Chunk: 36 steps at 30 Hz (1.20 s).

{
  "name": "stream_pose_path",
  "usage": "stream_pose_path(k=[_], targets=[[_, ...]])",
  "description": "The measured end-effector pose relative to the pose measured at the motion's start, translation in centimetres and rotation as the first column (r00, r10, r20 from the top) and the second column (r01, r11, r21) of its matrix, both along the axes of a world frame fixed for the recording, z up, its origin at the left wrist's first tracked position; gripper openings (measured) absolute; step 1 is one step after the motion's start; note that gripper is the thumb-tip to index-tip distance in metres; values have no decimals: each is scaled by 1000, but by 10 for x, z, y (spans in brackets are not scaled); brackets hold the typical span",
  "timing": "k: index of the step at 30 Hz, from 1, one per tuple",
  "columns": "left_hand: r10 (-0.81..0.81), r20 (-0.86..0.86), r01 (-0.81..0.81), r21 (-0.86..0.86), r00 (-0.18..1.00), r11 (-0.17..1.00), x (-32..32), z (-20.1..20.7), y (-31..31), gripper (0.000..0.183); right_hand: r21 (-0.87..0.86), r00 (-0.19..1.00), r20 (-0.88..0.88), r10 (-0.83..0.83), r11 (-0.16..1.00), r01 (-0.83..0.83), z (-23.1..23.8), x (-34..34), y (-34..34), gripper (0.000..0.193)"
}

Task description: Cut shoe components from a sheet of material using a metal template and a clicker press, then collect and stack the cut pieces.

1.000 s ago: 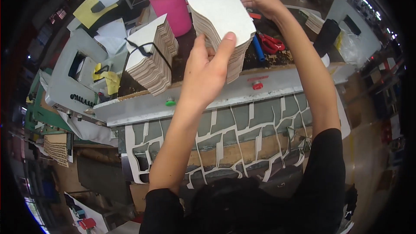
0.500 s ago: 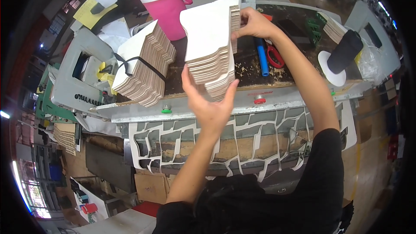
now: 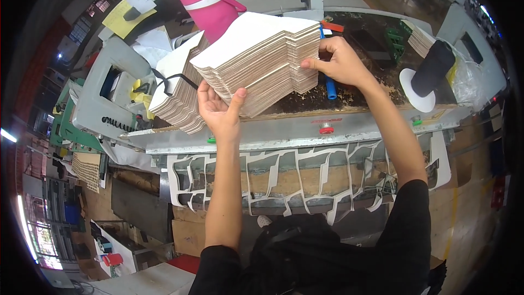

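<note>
A thick stack of white-topped cut board pieces (image 3: 259,68) with brown layered edges is held between my two hands above the dark worktop. My left hand (image 3: 220,113) grips its lower left end, thumb on the near side and fingers curled behind. At the right end, my right hand (image 3: 345,64) closes on it with the thumb against the layered edges. A second stack of cut board (image 3: 180,101), bound with a black strap (image 3: 176,77), stands just left of my left hand. A blue tube (image 3: 331,88) lies partly hidden beneath my right hand.
A pink jug (image 3: 210,13) stands behind the stacks. To the right are a black roll (image 3: 434,68) on a white disc, a green holder (image 3: 394,42) and a dark phone-like slab (image 3: 371,46). White cut-out waste sheet (image 3: 303,186) lies over the lower ledge.
The held stack has turned so its long layered side faces me. My left hand has moved left, and my right hand has come down and slightly right. The red scissors are now covered.
</note>
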<state>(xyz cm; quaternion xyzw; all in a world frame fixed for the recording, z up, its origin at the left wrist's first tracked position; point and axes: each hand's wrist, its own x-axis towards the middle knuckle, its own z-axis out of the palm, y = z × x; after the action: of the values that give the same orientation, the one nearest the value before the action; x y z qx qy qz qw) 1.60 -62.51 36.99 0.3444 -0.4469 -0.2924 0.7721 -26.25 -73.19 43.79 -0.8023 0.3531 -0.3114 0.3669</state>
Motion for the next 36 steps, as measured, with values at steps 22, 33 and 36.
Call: stream_pose_path(k=[22, 33, 36], targets=[[27, 78, -23, -47, 997, 999, 1, 0, -8, 80, 94, 756, 644, -123, 992, 81, -50, 49, 33, 38], [55, 149, -64, 55, 987, 996, -9, 18, -3, 85, 56, 820, 550, -161, 986, 156, -37, 55, 19, 55], [324, 337, -355, 32, 884, 934, -35, 19, 12, 82, -88, 804, 526, -276, 923, 374, -36, 54, 16, 70]])
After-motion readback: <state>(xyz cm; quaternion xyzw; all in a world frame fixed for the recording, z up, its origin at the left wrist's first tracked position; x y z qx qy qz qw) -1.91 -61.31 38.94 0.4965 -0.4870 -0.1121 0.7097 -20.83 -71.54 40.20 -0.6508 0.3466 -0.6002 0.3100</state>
